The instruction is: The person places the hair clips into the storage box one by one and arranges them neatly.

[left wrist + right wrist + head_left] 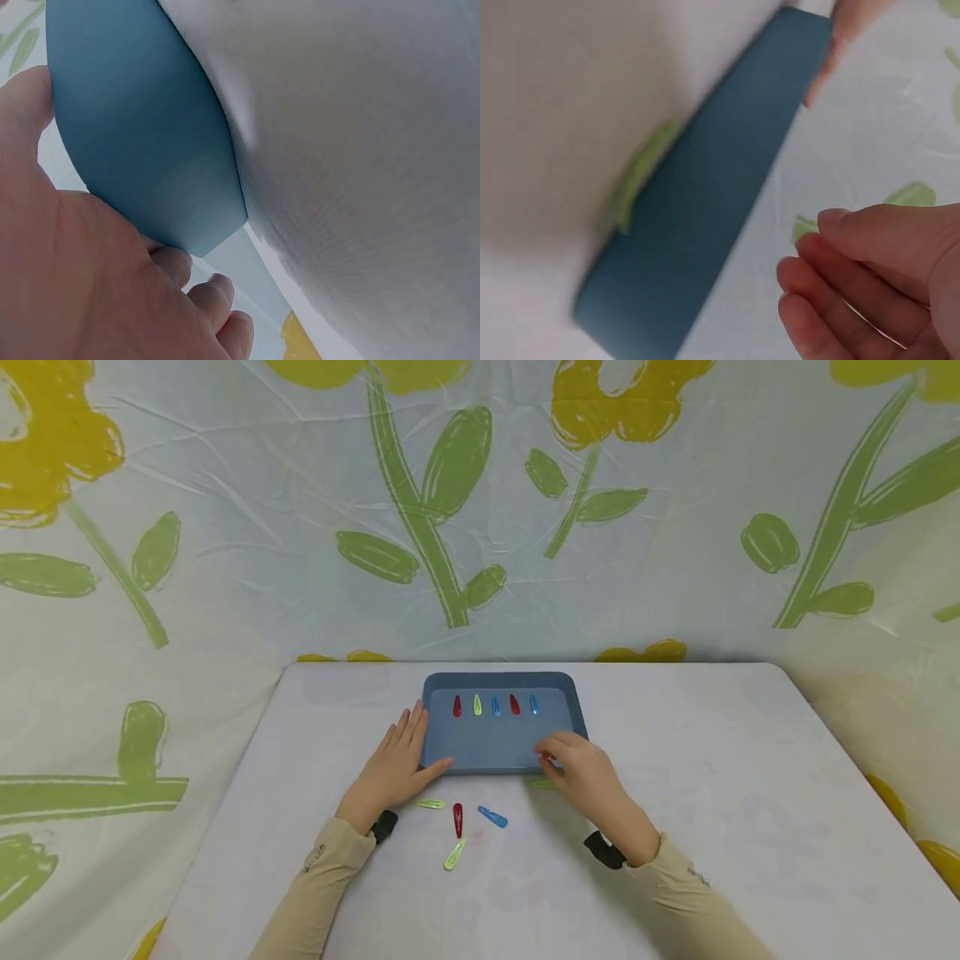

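Tray (480, 747) holds five clips (457, 706); left fingers (417, 727) touch it.

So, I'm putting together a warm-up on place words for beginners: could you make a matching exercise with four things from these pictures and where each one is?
Things
1. Left hand
2. Right hand
3. Row of five snap hair clips
4. Loose blue snap hair clip

Places
A. Just right of the loose red snap hair clip
B. At the left edge of the blue-grey tray
C. Inside the tray, toward its far edge
D. At the tray's near right corner

Right pairs: 1-B, 2-D, 3-C, 4-A
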{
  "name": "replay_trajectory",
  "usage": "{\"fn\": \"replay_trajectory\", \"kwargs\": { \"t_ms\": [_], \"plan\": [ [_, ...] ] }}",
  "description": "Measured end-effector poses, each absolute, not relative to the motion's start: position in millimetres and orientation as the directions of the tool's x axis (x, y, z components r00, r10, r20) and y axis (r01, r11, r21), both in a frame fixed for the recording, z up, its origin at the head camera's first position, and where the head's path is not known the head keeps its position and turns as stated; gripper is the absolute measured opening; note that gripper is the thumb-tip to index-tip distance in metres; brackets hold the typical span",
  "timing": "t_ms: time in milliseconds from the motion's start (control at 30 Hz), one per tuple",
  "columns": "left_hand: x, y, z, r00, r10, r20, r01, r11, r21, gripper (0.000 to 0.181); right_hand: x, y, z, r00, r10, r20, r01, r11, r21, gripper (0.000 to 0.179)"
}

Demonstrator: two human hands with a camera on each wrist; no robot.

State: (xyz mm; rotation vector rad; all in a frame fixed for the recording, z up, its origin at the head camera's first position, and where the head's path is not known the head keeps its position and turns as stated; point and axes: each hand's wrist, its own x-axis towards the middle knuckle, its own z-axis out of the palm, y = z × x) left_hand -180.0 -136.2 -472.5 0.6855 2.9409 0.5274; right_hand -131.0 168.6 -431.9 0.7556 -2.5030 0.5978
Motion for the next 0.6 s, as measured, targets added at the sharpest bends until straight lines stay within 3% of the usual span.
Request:
{"fn": "replay_trajectory", "kwargs": {
  "t_ms": [333, 467, 600],
  "plan": [
    [-182, -137, -476, -0.899, 0.438, 0.014, 0.415, 0.841, 0.347, 0.099, -111, 164, -458, -0.875, -0.357, 0.326, -0.437, 0.873, -0.217, 0.021],
    [-182, -136, -477, -0.899, 0.438, 0.014, 0.416, 0.841, 0.346, 0.099, -110, 164, -460, -0.892, -0.350, 0.286, -0.417, 0.881, -0.223, 0.035],
    [-182, -137, -478, -0.899, 0.438, 0.016, 0.416, 0.842, 0.344, 0.098, -109, 164, -460, -0.897, -0.337, 0.287, -0.407, 0.883, -0.234, 0.033]
  ]
}}
